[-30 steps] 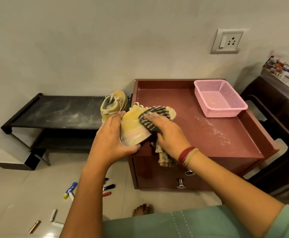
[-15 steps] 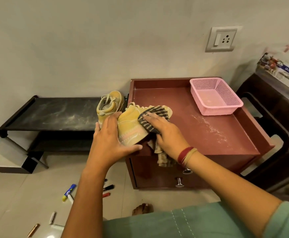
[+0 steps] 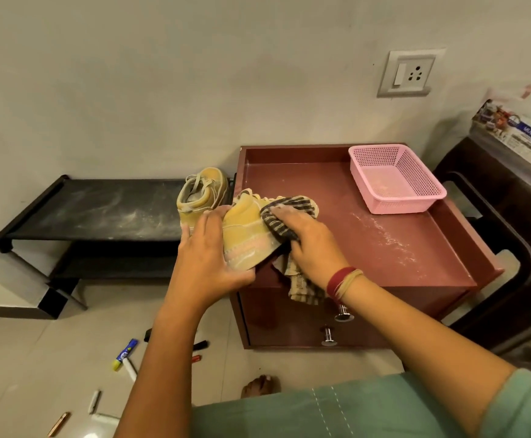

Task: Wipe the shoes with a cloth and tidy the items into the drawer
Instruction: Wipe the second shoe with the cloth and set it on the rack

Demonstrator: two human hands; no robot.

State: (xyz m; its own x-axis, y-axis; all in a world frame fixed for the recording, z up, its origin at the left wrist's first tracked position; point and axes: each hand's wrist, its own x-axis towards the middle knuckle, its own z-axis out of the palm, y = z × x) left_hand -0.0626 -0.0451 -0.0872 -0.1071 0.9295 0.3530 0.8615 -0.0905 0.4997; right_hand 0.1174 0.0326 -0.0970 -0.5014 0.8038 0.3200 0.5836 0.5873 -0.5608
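Note:
My left hand (image 3: 209,254) grips a dusty yellow shoe (image 3: 245,230) by its heel and sole, held above the front left corner of the maroon drawer cabinet (image 3: 384,248). My right hand (image 3: 313,245) holds a striped cloth (image 3: 284,216) pressed against the shoe's side; the cloth's loose end hangs below my wrist. A second yellow shoe (image 3: 201,191) stands on the right end of the black shoe rack (image 3: 100,210). Two drawer knobs (image 3: 329,336) show on the shut cabinet front.
A pink mesh basket (image 3: 397,197) sits at the back right of the cabinet top. Several pens and markers (image 3: 125,355) lie on the tiled floor at lower left. A dark chair (image 3: 510,235) stands right of the cabinet. My foot (image 3: 261,385) is near the cabinet base.
My right hand has slid the cloth slightly along the shoe's side. The left hand keeps its grip on the shoe; the camera has shifted a little.

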